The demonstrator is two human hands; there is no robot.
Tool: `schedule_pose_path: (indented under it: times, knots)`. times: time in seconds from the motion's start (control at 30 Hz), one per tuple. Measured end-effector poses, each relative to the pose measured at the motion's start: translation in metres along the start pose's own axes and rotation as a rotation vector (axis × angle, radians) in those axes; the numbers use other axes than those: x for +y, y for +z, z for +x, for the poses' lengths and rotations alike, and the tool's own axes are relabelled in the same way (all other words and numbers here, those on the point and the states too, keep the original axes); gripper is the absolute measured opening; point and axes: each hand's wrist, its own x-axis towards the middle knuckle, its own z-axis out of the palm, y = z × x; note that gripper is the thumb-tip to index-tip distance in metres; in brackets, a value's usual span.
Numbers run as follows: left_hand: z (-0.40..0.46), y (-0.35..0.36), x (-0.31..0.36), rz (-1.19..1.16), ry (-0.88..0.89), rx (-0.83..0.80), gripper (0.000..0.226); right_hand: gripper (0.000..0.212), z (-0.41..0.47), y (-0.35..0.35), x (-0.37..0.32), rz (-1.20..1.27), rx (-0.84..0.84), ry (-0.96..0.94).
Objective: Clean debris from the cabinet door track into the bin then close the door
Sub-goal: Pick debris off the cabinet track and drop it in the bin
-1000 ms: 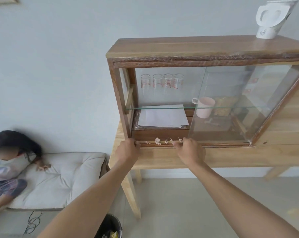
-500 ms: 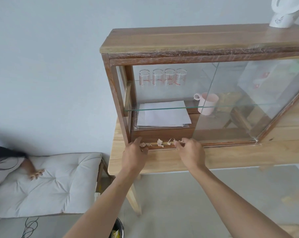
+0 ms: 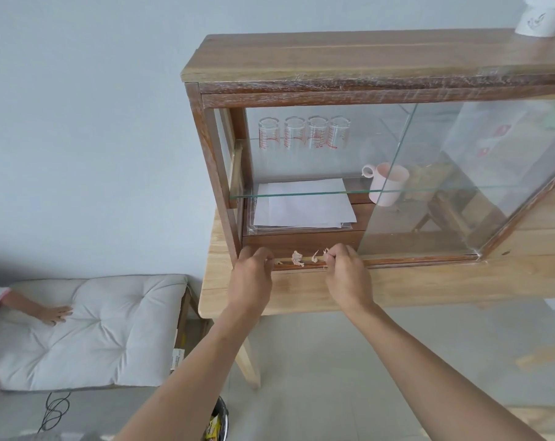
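A wooden cabinet (image 3: 359,63) with a sliding glass door (image 3: 460,183) stands on a light wooden table (image 3: 429,283); the door is slid to the right, leaving the left half uncovered. Pale crumpled debris (image 3: 297,258) lies in the bottom door track (image 3: 304,264). My left hand (image 3: 252,272) rests at the track's left end, fingers curled, pinching a scrap. My right hand (image 3: 346,275) pinches a scrap of debris at the track just left of the door's edge. A dark bin (image 3: 218,421) shows on the floor under my left forearm.
Inside the cabinet are several glasses (image 3: 304,133), a pink mug (image 3: 386,183) and a stack of paper (image 3: 303,203). A white jug (image 3: 540,17) sits on top. A cushioned bench (image 3: 94,329) with another person's hand (image 3: 51,313) is at the left.
Both hands have closed in on the track's debris, fingers curling into pinches. The camera has moved closer. The person at the left has shifted mostly out of view.
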Motion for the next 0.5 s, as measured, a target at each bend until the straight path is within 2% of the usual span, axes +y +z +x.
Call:
schedule_pose_path:
  times: [0.13, 0.27, 0.37, 0.5]
  knots:
    - [0.01, 0.002, 0.009, -0.067, 0.013, 0.002, 0.013, 0.011, 0.0, 0.001, -0.006, 0.094, 0.026, -0.046]
    - [0.019, 0.004, 0.013, 0.009, -0.018, -0.095, 0.027, 0.011, 0.006, 0.004, -0.005, 0.193, 0.028, -0.033]
    - [0.02, 0.006, 0.009, 0.029, -0.054, -0.13, 0.015, 0.014, 0.011, 0.005, 0.0, 0.232, 0.017, -0.025]
    - [0.019, 0.008, 0.008, 0.028, -0.068, -0.135, 0.011, 0.016, 0.016, 0.005, 0.002, 0.241, -0.016, -0.034]
